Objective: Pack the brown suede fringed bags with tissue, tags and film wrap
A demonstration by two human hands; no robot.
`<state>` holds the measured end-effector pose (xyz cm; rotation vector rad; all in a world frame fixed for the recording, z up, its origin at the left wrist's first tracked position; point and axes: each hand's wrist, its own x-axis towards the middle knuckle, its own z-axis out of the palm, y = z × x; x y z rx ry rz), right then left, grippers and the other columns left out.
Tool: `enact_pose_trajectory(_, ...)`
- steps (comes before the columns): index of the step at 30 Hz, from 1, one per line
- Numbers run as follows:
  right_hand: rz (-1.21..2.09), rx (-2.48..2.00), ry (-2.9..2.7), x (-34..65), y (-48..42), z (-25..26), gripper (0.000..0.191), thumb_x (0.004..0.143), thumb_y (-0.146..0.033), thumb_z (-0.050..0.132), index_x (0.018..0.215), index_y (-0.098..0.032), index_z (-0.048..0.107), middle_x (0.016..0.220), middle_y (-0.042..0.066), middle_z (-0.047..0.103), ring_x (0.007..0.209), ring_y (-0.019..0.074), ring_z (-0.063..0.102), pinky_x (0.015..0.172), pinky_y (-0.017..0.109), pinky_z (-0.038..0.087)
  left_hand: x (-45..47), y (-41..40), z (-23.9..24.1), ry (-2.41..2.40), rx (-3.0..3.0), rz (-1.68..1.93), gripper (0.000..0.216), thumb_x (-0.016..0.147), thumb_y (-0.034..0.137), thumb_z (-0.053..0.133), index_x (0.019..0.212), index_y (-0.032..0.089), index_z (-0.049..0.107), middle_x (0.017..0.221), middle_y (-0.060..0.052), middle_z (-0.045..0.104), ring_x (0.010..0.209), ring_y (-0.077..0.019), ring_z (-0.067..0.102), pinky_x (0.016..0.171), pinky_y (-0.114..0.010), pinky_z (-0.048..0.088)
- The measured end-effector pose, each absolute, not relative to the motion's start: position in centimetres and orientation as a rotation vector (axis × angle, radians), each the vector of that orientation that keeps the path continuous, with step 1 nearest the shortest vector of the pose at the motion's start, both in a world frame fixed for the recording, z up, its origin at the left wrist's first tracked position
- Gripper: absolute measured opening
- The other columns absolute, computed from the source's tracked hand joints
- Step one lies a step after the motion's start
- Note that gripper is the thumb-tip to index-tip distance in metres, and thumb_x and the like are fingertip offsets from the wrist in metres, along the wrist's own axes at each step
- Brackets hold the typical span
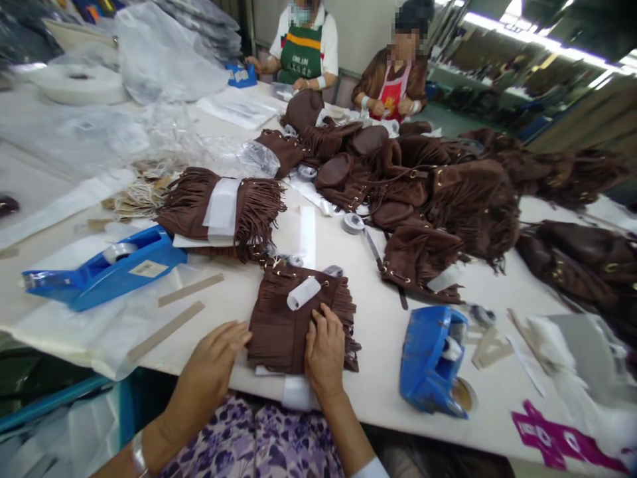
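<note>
You face a pale tabletop (373,345). Beyond its far edge, note the plain grey wall (355,30). Past its far right corner, you see greenish floor (450,109) and bright strip lights (537,39) overhead, slightly blurred.

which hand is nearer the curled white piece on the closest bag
Right. The right hand rests on the fringed bag, just below the curled white piece; the left hand is farther off, by the bag's left edge.
</note>
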<state>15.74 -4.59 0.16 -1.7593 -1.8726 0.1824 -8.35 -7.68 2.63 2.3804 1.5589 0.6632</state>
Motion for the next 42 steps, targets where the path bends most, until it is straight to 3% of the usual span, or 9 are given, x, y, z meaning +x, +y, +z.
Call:
enact_pose_trajectory(4, 0.179, -1.75, -1.874, 15.8, -4.6, 0.0, 0.033, 0.099, -0.02, 0.039, 0.127, -0.015, 0.056, 0.14, 0.015, 0.051, 0.128, 0.0254, 0.043, 0.105, 0.046, 0.038, -8.4, -8.5, 5.0, 1.855, 1.718, 0.791, 0.036, 0.099, 0.04, 0.042, 0.129, 0.022, 0.051, 0.128, -0.009, 0.061, 0.111, -0.0232, 0.062, 0.096, -0.042, 0.052)
enact_pose_trajectory(10, 0.154, -1.752, -1.863, 15.7, -4.8, 0.1, 0.033, 0.099, -0.019, 0.041, 0.127, -0.015, 0.057, 0.141, 0.013, 0.052, 0.128, 0.0263, 0.043, 0.106, 0.045, 0.037, -4.8, -7.0, 5.3, 1.897, 1.695, 0.626, 0.039, 0.09, 0.054, 0.056, 0.114, 0.022, 0.057, 0.098, -0.003, 0.065, 0.093, -0.0244, 0.064, 0.084, -0.042, 0.053)
enact_pose_trajectory(18, 0.197, -1.778, -1.854, 15.8, -4.9, 0.2, 0.033, 0.099, -0.019, 0.042, 0.128, -0.016, 0.058, 0.143, 0.013, 0.051, 0.13, 0.0256, 0.043, 0.108, 0.044, 0.035, -3.5, -7.9, 5.8, 1.779, 1.932, 0.718, 0.025, 0.097, 0.041, 0.046, 0.089, 0.023, 0.062, 0.099, -0.005, 0.064, 0.103, -0.0252, 0.059, 0.097, -0.043, 0.046)
enact_pose_trajectory(24, 0.183, -1.77, -1.841, 15.8, -4.9, 0.2, 0.033, 0.098, -0.018, 0.044, 0.128, -0.015, 0.058, 0.141, 0.013, 0.052, 0.129, 0.0261, 0.043, 0.107, 0.044, 0.036, -2.7, -9.6, 5.5, 1.952, 1.719, 0.874, 0.033, 0.099, 0.043, 0.044, 0.122, 0.02, 0.048, 0.108, -0.007, 0.062, 0.088, -0.0207, 0.064, 0.078, -0.036, 0.055)
enact_pose_trajectory(26, 0.179, -1.763, -1.841, 15.9, -4.9, 0.2, 0.033, 0.097, -0.017, 0.044, 0.127, -0.015, 0.058, 0.142, 0.013, 0.052, 0.13, 0.0263, 0.043, 0.107, 0.044, 0.035, -2.6, -10.1, 5.1, 1.944, 1.82, 0.827, 0.043, 0.095, 0.047, 0.052, 0.127, 0.02, 0.044, 0.113, -0.008, 0.058, 0.093, -0.022, 0.064, 0.082, -0.038, 0.056)
enact_pose_trajectory(30, 0.182, -1.753, -1.836, 15.9, -5.0, 0.2, 0.033, 0.098, -0.018, 0.044, 0.127, -0.015, 0.058, 0.142, 0.013, 0.052, 0.129, 0.0265, 0.044, 0.107, 0.044, 0.035, -2.3, -10.7, 4.2, 1.852, 2.228, 0.423, 0.036, 0.093, 0.036, 0.058, 0.124, 0.021, 0.049, 0.124, -0.01, 0.054, 0.104, -0.0272, 0.063, 0.086, -0.042, 0.056)
enact_pose_trajectory(33, 0.194, -1.755, -1.828, 15.9, -5.0, 0.4, 0.032, 0.098, -0.018, 0.043, 0.126, -0.015, 0.058, 0.142, 0.013, 0.052, 0.13, 0.0265, 0.043, 0.108, 0.044, 0.035, -2.0, -10.6, 3.8, 1.835, 2.362, 0.267, 0.026, 0.094, 0.022, 0.052, 0.12, 0.02, 0.051, 0.116, -0.01, 0.057, 0.098, -0.0265, 0.065, 0.081, -0.041, 0.057)
enact_pose_trajectory(39, 0.206, -1.772, -1.827, 15.9, -5.0, 0.4, 0.032, 0.098, -0.018, 0.044, 0.127, -0.016, 0.058, 0.142, 0.012, 0.052, 0.13, 0.0267, 0.043, 0.107, 0.044, 0.035, -3.4, -9.7, 3.8, 1.603, 2.49, 0.192, 0.024, 0.097, 0.014, 0.035, 0.109, 0.02, 0.056, 0.108, -0.008, 0.063, 0.092, -0.0216, 0.068, 0.078, -0.035, 0.056)
enact_pose_trajectory(42, 0.196, -1.768, -1.82, 15.9, -5.1, 0.3, 0.031, 0.098, -0.018, 0.044, 0.126, -0.016, 0.058, 0.141, 0.012, 0.053, 0.129, 0.0266, 0.044, 0.107, 0.044, 0.035, -4.1, -8.9, 4.7, 1.554, 2.396, 0.2, 0.026, 0.095, 0.012, 0.036, 0.111, 0.023, 0.053, 0.109, -0.006, 0.065, 0.095, -0.0209, 0.068, 0.079, -0.033, 0.054)
